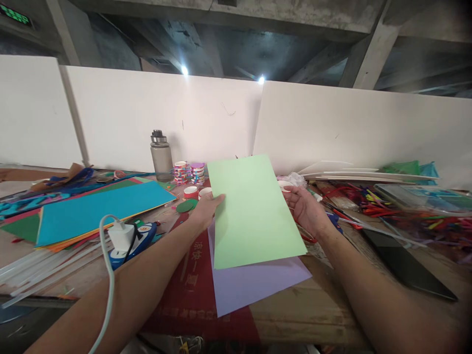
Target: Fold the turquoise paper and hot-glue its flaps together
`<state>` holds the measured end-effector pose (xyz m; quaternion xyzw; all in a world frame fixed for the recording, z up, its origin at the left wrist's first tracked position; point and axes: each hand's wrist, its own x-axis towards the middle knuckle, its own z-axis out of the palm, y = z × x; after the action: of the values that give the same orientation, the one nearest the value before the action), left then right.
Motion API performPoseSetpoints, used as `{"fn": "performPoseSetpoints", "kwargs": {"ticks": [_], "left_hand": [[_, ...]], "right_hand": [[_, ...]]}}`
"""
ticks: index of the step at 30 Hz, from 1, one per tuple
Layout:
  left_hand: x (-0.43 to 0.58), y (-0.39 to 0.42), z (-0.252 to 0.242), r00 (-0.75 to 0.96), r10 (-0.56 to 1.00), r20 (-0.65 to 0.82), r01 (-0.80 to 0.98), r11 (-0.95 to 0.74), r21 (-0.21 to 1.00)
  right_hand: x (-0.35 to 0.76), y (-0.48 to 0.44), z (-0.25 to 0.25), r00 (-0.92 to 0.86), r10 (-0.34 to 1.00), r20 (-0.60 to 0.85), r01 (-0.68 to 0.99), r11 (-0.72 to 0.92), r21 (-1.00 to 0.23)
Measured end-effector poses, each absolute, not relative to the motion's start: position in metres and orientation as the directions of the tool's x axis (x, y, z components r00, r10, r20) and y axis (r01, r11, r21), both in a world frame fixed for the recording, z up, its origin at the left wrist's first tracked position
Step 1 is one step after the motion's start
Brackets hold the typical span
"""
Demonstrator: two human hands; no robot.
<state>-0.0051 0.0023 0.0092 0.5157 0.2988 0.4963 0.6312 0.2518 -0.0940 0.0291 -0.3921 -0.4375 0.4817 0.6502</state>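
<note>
My left hand (207, 210) grips the left edge of a light green paper sheet (250, 211), thumb on the front and fingers hidden behind. The sheet is tilted up above the work surface. Below it shows part of a purple paper sheet (254, 287); whether my left hand also holds this one cannot be seen. Just past the green sheet's right edge is my right hand (307, 206), its fingers loosely bent and partly apart. Its fingertips are beside a white round item (283, 185), partly hidden, and I see no clear grip on it.
Blue paper (103, 211) tops a coloured stack at left, near a white charger (121, 237) with a cable. A grey bottle (161, 156) and ribbon-like rolls (180, 173) stand behind. At right lie a dark flat panel (409, 263), a plastic case (416, 196) and colourful strips.
</note>
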Motion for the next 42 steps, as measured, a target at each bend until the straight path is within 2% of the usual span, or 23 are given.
{"fn": "performPoseSetpoints", "kwargs": {"ticks": [10, 17, 21, 27, 42], "left_hand": [[-0.006, -0.006, 0.013, 0.449, 0.887, 0.104, -0.284, 0.031, 0.958], [-0.008, -0.001, 0.013, 0.476, 0.865, 0.158, -0.357, 0.025, 0.934], [-0.01, -0.002, 0.015, 0.522, 0.841, 0.142, -0.323, 0.041, 0.945], [-0.01, -0.001, 0.009, 0.669, 0.743, 0.016, -0.196, 0.156, 0.968], [-0.01, -0.002, 0.007, 0.718, 0.691, -0.087, -0.046, 0.172, 0.984]], "right_hand": [[0.256, -0.088, 0.007, 0.129, 0.991, 0.045, -0.181, 0.068, -0.981], [0.256, -0.088, 0.01, 0.125, 0.985, 0.119, -0.145, 0.137, -0.98], [0.251, -0.092, 0.017, 0.065, 0.988, 0.142, -0.212, 0.153, -0.965], [0.245, -0.096, 0.025, 0.194, 0.973, 0.124, -0.258, 0.172, -0.951], [0.261, -0.09, 0.025, 0.401, 0.895, 0.195, -0.233, 0.305, -0.924]]}}
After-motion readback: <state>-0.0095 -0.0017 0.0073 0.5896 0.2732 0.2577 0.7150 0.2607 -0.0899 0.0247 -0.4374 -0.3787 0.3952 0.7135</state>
